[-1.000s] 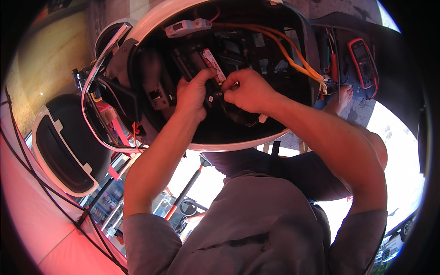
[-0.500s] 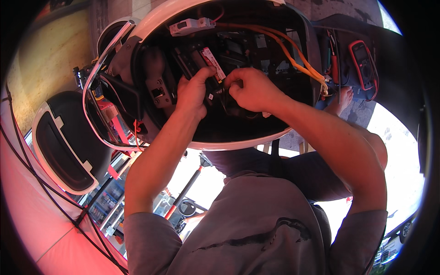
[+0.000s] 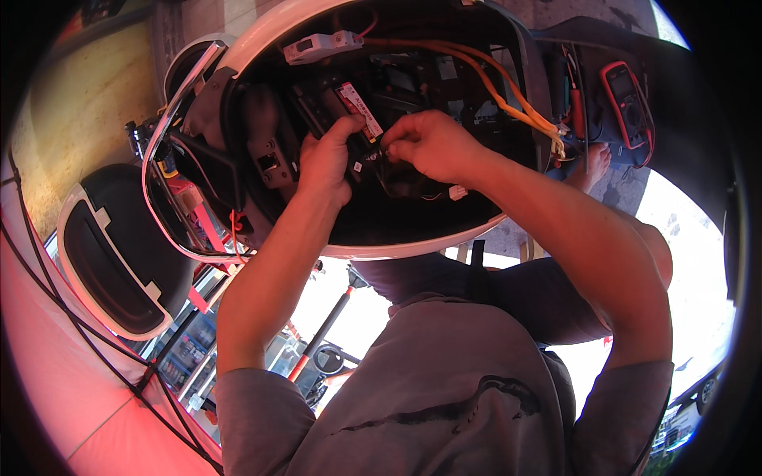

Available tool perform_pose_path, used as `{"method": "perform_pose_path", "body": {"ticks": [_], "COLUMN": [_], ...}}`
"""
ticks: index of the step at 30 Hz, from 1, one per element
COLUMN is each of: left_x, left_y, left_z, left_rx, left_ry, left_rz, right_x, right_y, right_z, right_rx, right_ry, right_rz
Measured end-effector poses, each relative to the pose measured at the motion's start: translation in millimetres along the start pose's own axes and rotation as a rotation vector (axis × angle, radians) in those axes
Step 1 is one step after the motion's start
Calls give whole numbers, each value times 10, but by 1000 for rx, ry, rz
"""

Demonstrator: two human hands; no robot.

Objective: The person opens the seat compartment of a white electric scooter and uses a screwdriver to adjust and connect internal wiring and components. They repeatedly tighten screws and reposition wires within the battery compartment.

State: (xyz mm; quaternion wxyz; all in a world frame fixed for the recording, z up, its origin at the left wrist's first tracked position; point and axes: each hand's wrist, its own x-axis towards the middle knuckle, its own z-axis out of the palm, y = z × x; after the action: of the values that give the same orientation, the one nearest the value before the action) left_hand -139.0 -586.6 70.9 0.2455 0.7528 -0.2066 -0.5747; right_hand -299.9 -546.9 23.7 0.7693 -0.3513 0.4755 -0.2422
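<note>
- Since the black box [image 3: 317,101] sits tilted in the middle of that open white-rimmed shell [image 3: 373,253], I'd guess it could slide or twist if the grip on it goes slack.
- Left hand [image 3: 324,165] looks closed on the box: thumb across the near end of the red-and-white label [image 3: 359,111], the rest curled down the left side. Too much thumb there might scuff the label or tip the box, imo.
- Right hand [image 3: 435,149] is at the box's near right corner, thumb and fingertips bunched close together. Can't tell if they've actually closed on anything, it's too dark and small. If there's a thin wire or small part in there, a slip could drop it into the dark bottom of the shell, and good luck fishing it out.
- Just near of that hand there's a little white connector [image 3: 458,192]; a wrist dragging over it could snag it, I reckon.
- Far right, the orange cables [image 3: 504,99] run over to the shell's right edge. A careless forearm might tug them, and maybe the pale switch module [image 3: 321,47] on the far side if they're joined; can't see that.
- The red multimeter [image 3: 625,107] sits outside, well right, so low risk.
</note>
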Motion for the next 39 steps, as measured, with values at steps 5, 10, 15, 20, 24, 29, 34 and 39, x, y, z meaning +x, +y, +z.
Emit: {"method": "perform_pose_path", "body": {"ticks": [5, 10, 15, 20, 24, 29, 34, 39], "left_x": [-3, 4, -27, 0, 27, 43, -5, 10], "left_y": [4, -3, 26, -2, -21, -30, -18, -49], "left_z": [0, -4, 24, 2, -17, -36, -7, -27], "left_rx": [4, 1, 12, 13, -3, -12, 47, 76], "left_ry": [-6, 7, 25, 12, -15, -33, -20, -29], "left_rz": [-8, 9, 0, 12, 19, 8, 74, 132], "right_x": [-20, 17, 11, 5, -4, -31, -40, -85], "right_y": [-46, -1, 23, 13, -2, -55, -72, -93], "right_z": [-12, -16, 36, 75, 92, 86, 95, 131], "right_rx": [-11, -42, -91, -124, -142, -214, -348, -440], "right_ry": [9, 15, 33, 58, 72, 87, 111, 111], "right_rz": [43, 37, -63, -98, -104, -115, -165, -182]}}
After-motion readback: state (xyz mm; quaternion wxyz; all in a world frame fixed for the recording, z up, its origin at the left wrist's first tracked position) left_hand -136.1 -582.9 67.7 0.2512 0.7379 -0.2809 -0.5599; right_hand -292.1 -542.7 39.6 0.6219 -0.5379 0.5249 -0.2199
